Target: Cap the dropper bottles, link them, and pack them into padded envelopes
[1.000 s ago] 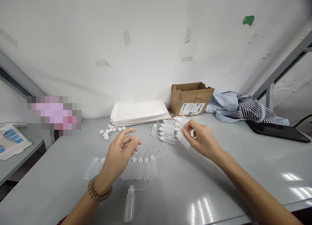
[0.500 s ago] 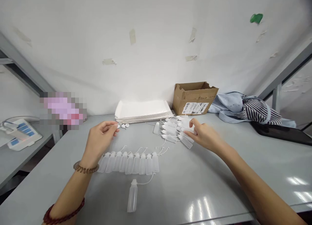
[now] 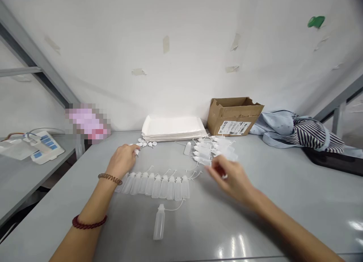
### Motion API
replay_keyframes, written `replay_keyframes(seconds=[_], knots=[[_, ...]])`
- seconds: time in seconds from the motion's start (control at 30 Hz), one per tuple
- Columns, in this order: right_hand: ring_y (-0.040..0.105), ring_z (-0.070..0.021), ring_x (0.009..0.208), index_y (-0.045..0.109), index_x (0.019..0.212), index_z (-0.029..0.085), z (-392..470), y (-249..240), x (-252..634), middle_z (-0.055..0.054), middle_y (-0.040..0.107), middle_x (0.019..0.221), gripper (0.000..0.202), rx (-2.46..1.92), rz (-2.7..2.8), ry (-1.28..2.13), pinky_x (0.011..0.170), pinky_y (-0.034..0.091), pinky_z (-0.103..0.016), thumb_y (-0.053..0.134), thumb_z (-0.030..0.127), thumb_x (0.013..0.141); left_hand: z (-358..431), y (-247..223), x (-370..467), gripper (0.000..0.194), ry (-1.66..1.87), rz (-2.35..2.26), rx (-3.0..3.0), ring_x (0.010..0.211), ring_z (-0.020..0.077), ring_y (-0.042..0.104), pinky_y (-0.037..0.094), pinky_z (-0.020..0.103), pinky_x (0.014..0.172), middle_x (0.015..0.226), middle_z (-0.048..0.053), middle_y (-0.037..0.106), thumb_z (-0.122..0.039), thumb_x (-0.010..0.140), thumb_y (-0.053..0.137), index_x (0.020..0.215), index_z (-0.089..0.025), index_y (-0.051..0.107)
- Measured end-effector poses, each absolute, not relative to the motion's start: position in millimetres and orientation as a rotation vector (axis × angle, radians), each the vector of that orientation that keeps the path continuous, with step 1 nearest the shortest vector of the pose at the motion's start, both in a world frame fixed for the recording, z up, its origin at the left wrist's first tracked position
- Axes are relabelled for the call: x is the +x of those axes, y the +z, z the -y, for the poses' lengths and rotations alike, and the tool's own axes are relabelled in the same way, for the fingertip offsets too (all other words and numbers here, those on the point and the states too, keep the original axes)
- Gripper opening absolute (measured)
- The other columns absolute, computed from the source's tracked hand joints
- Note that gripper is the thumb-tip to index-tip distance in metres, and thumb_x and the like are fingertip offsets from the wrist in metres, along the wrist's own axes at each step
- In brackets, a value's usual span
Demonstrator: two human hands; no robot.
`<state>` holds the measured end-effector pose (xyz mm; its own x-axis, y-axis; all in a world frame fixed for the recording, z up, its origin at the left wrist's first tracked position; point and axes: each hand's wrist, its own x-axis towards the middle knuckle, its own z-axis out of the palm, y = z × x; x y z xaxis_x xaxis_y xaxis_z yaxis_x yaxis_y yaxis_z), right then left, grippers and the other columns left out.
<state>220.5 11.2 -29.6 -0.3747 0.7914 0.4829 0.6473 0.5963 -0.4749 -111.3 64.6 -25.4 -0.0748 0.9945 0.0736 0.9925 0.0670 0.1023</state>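
My left hand (image 3: 123, 159) is closed on a small white cap (image 3: 136, 152), beside several more white caps (image 3: 147, 143) on the table. My right hand (image 3: 229, 177), blurred, has its fingers closed around something small and whitish, mostly hidden. It is just in front of a pile of translucent bottles (image 3: 202, 153) with thin tips. A row of translucent bottles (image 3: 157, 187) with strap-like stoppers lies near the middle, its left end partly behind my left wrist. One bottle (image 3: 159, 224) lies nearer to me, its strap curving right.
A stack of white envelopes (image 3: 174, 128) lies against the wall, with an open cardboard box (image 3: 234, 116) to its right. Blue and striped cloth (image 3: 306, 131) rests on a black object (image 3: 331, 161) at the right. A white device (image 3: 47, 146) sits on the left table.
The view has shifted, moving the scene slightly right. My right hand has come away from the bottle pile toward me. My left hand stays by the caps, where more of them now show.
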Motion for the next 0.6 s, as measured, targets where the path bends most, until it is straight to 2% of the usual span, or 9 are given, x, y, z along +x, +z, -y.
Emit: replay_keyframes(seconds=[0.13,0.27,0.4,0.47,0.53,0.6], knots=[[0.052,-0.0134,0.063,0.047,0.088,0.018,26.0,-36.7,184.2,-0.004,0.056,0.075,0.004,-0.776,2.352,0.482,0.056,0.043,-0.023,0.044,0.021,0.089,-66.1,-29.3,-111.2,0.039,0.146,-2.253,2.172,0.096,0.0288,0.062,0.045,0.033,0.078,0.099,0.013,0.069,-0.015,0.082,0.037,0.110,-0.016,0.065],[0.056,-0.0156,0.078,0.050,0.102,0.016,46.6,-37.0,159.0,-0.009,0.057,0.095,0.013,-0.717,2.397,0.660,0.065,0.049,-0.024,0.045,0.019,0.090,-65.9,-28.7,-110.7,0.037,0.105,-2.252,2.181,0.094,0.0281,0.064,0.046,0.031,0.075,0.097,0.012,0.071,-0.013,0.081,0.038,0.106,-0.016,0.065],[0.054,-0.0209,0.087,0.055,0.101,0.010,49.8,-41.4,138.1,-0.017,0.056,0.102,0.017,-0.657,2.443,0.407,0.070,0.050,-0.030,0.042,0.013,0.090,-65.8,-28.1,-110.8,0.036,0.077,-2.233,2.185,0.091,0.0284,0.065,0.045,0.032,0.072,0.093,0.012,0.071,-0.013,0.081,0.039,0.106,-0.015,0.065],[0.053,-0.0247,0.087,0.056,0.098,0.008,49.7,-45.7,129.7,-0.017,0.059,0.094,0.020,-0.629,2.463,0.254,0.071,0.050,-0.035,0.049,0.024,0.090,-65.8,-28.2,-111.3,0.035,0.073,-2.218,2.186,0.088,0.0281,0.065,0.045,0.032,0.070,0.088,0.012,0.071,-0.014,0.080,0.040,0.105,-0.015,0.065],[0.053,-0.0251,0.081,0.057,0.094,0.007,50.4,-50.0,124.3,-0.015,0.059,0.084,0.035,-0.610,2.477,0.188,0.070,0.050,-0.037,0.054,0.041,0.087,-65.8,-28.6,-111.9,0.034,0.079,-2.206,2.182,0.087,0.0279,0.065,0.044,0.031,0.070,0.086,0.011,0.071,-0.015,0.080,0.042,0.104,-0.015,0.065],[0.052,-0.0239,0.076,0.057,0.092,0.008,52.1,-53.8,122.0,-0.013,0.059,0.080,0.044,-0.604,2.482,0.196,0.067,0.049,-0.036,0.055,0.051,0.084,-66.0,-29.0,-112.5,0.034,0.093,-2.194,2.178,0.088,0.0281,0.064,0.044,0.031,0.070,0.086,0.011,0.070,-0.015,0.079,0.042,0.104,-0.015,0.065]])
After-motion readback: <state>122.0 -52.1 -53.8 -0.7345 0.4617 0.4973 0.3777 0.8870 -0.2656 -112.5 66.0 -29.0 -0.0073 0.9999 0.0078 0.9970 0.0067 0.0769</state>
